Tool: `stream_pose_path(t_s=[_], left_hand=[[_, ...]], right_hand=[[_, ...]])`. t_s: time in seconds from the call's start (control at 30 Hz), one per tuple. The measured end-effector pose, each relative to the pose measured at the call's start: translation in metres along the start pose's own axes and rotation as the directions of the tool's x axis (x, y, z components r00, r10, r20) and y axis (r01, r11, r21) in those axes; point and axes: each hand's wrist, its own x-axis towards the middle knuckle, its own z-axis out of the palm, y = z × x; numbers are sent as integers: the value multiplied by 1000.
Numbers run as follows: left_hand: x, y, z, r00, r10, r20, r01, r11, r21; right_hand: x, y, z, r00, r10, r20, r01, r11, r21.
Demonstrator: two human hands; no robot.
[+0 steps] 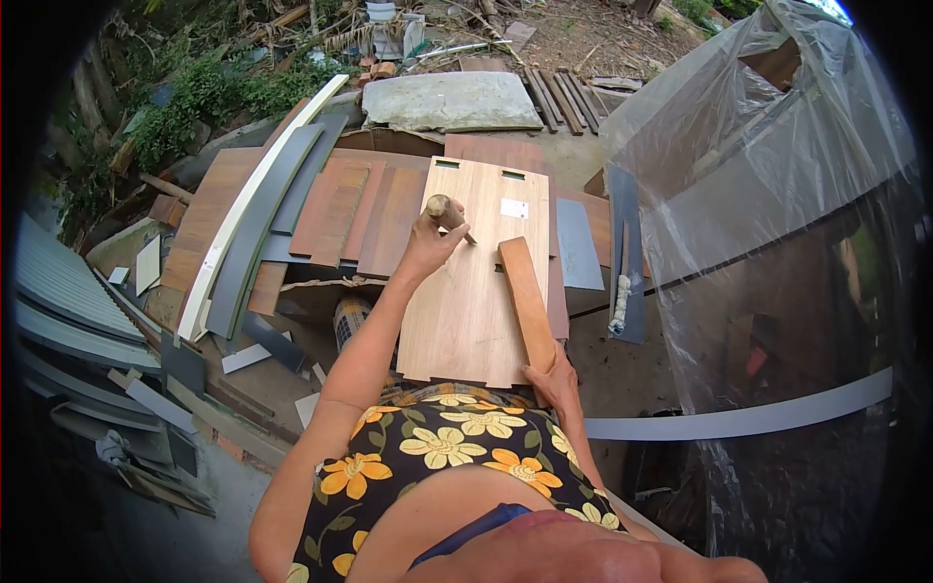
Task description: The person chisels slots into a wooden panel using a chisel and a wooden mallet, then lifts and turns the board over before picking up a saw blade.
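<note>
Right hand (552,377) is closed around the near end of a wooden block (528,303), fingers wrapped at its side; the block is pointed away over the right part of a pale board (457,311), and whether its far end is touching cannot be told. Beyond and to the left, a tool (449,212) is gripped in the closed left hand (433,245), its narrow tip angled down toward the board, just beside the block's far end. Three slots are cut in the board, one partly hidden by the block; a white label (515,208) is stuck near the far edge. To the right, a grey strip (739,422) is seen in front of a plastic sheet (758,185), by which that side is screened. Brown boards (389,219) are laid to the left, flanked by grey panels (267,233) and a white strip (258,185). Farther off, a pale slab (452,102) is seen near dark slats (564,102). Farthest is a white tub (381,12), its contents too small to tell.
</note>
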Motion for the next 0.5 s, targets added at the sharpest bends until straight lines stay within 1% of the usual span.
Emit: stream_pose_path(t_s=[0.07, 0.37, 0.47, 0.5], left_hand=[[0, -1, 0, 1000, 6, -4, -6, 1000, -2], [-2, 4, -2, 1000, 16, -14, -15, 1000, 22], [-2, 4, -3, 1000, 16, -14, -15, 1000, 16], [-2, 4, -3, 1000, 17, -15, -17, 1000, 14]], right_hand=[[0, -3, -3, 999, 21, 25, -21, 1000, 6], [18, 22, 1, 995, -23, 97, 14, 996, 93], [21, 25, 3, 988, 10, 156, -35, 987, 159], [23, 27, 4, 988, 0, 158, -28, 984, 174]])
